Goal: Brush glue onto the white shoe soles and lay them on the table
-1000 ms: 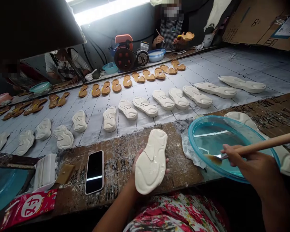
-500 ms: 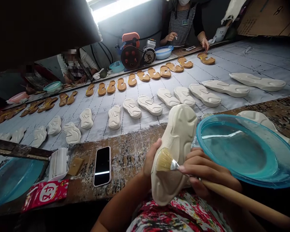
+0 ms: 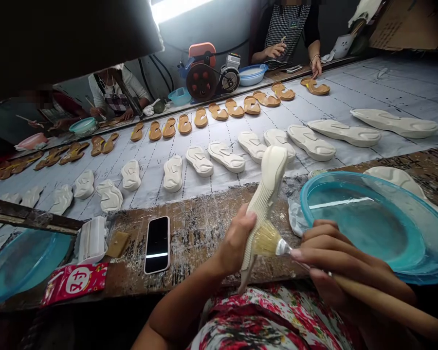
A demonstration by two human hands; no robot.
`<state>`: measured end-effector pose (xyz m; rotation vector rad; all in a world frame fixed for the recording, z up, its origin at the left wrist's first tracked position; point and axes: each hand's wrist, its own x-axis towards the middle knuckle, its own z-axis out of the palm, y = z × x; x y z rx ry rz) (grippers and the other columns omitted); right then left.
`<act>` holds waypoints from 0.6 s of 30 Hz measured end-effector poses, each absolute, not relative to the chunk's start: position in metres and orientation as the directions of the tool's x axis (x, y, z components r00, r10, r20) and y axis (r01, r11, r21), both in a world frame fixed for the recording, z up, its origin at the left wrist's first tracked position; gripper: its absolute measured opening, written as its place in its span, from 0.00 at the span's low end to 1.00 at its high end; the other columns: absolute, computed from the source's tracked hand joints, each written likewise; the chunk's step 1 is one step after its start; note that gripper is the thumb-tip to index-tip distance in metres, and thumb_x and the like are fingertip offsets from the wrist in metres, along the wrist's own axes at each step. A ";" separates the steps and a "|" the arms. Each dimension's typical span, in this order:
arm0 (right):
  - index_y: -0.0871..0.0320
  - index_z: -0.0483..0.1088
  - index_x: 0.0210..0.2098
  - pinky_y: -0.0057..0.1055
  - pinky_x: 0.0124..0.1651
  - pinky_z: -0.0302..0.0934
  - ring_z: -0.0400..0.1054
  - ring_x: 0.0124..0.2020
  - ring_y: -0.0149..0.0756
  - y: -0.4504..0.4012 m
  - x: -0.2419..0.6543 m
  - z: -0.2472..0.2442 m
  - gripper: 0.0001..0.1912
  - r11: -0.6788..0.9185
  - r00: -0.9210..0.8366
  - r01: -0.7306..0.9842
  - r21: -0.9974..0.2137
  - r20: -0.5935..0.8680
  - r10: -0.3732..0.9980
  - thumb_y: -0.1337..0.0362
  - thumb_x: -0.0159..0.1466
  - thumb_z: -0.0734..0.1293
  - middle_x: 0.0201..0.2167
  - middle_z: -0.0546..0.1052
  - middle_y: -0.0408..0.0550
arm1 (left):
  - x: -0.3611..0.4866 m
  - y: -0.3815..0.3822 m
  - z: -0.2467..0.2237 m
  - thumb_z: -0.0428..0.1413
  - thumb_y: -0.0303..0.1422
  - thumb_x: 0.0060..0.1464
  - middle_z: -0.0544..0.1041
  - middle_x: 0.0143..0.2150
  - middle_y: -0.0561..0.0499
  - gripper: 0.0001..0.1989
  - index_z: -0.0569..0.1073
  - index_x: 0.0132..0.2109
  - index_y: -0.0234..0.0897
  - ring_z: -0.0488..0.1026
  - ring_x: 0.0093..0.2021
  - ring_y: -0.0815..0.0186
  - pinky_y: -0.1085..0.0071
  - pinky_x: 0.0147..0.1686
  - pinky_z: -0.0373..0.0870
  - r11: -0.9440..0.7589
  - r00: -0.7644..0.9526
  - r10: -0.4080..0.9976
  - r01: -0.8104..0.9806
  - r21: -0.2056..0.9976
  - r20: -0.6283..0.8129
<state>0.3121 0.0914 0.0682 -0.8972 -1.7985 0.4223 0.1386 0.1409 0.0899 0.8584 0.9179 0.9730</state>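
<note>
My left hand (image 3: 237,238) grips a cream shoe sole (image 3: 264,194) by its edge; the sole stands on end, tilted, with its ribbed side wall facing me. In my right hand (image 3: 343,262) is a paintbrush (image 3: 268,238) with a long wooden handle and a metal collar. Its pale bristles press against the sole just beside my left fingers. Right of my hands, a blue basin (image 3: 306,204) holds bluish liquid. Several more cream soles (image 3: 224,157) lie in a row on the white sheeted surface ahead.
A phone (image 3: 156,245), a red packet (image 3: 75,284), a white plastic box (image 3: 92,238) and another blue basin (image 3: 58,248) are at my left. Several tan soles (image 3: 184,125) line the far side. Co-workers sit opposite, one person's hand (image 3: 316,65) touching a tan sole. A motor machine (image 3: 202,80) stands behind.
My left hand has turned the sole from its broad face to its side edge. The brush has moved slightly right with it. The co-worker's raised hand has shifted.
</note>
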 end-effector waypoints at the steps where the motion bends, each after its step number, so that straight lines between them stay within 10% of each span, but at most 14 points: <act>1: 0.54 0.71 0.34 0.35 0.43 0.61 0.67 0.30 0.31 0.095 0.312 0.076 0.11 0.671 -0.208 0.385 -0.634 0.649 0.732 0.55 0.58 0.63 0.22 0.70 0.44 | 0.138 0.141 0.090 0.51 0.46 0.52 0.71 0.37 0.49 0.21 0.71 0.43 0.33 0.64 0.34 0.68 0.73 0.37 0.61 0.288 0.253 0.942 -0.270 0.919 -0.221; 12: 0.61 0.67 0.40 0.32 0.45 0.53 0.66 0.35 0.28 0.099 0.289 0.114 0.09 0.833 -0.504 0.456 -0.313 0.680 0.532 0.72 0.59 0.61 0.28 0.72 0.44 | 0.143 0.159 0.085 0.45 0.47 0.54 0.74 0.38 0.49 0.25 0.65 0.53 0.37 0.70 0.43 0.59 0.67 0.44 0.65 0.060 -0.215 0.949 -0.593 0.803 -0.230; 18: 0.60 0.67 0.36 0.33 0.43 0.53 0.63 0.31 0.27 0.104 0.291 0.103 0.10 0.865 -0.496 0.367 -0.342 0.715 0.493 0.74 0.54 0.63 0.23 0.69 0.42 | 0.136 0.167 0.097 0.29 0.53 0.53 0.74 0.42 0.42 0.37 0.69 0.50 0.32 0.68 0.49 0.51 0.58 0.47 0.65 0.323 0.119 0.923 -0.758 0.566 -0.367</act>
